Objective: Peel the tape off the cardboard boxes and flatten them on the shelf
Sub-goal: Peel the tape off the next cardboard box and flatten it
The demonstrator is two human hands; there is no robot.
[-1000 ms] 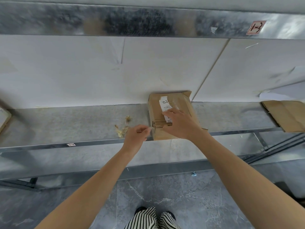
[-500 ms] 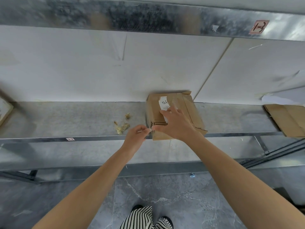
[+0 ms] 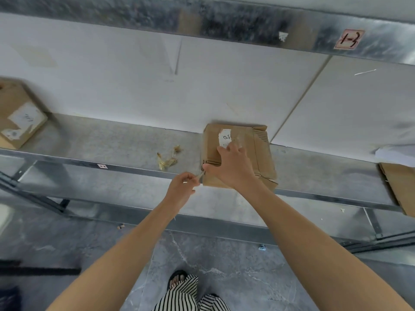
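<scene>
A small brown cardboard box point(image 3: 258, 151) with a white label sits at the front edge of the grey metal shelf point(image 3: 116, 140). My right hand point(image 3: 233, 167) lies on top of the box with fingers spread, thumb at its left front corner, holding it down. Just left of that corner, my left hand point(image 3: 183, 184) pinches a thin strip of clear tape point(image 3: 200, 175) that still runs to the box's front left edge.
Crumpled tape scraps point(image 3: 167, 158) lie on the shelf left of the box. Another labelled cardboard box point(image 3: 19, 117) stands at the far left. Flattened cardboard point(image 3: 399, 185) lies at the far right. A white wall backs the shelf; an upper shelf beam point(image 3: 224, 21) runs overhead.
The view has swung to the left, bringing the left box into sight. My left hand keeps pulling the tape strip away from the box corner; my right hand stays pressed on the box.
</scene>
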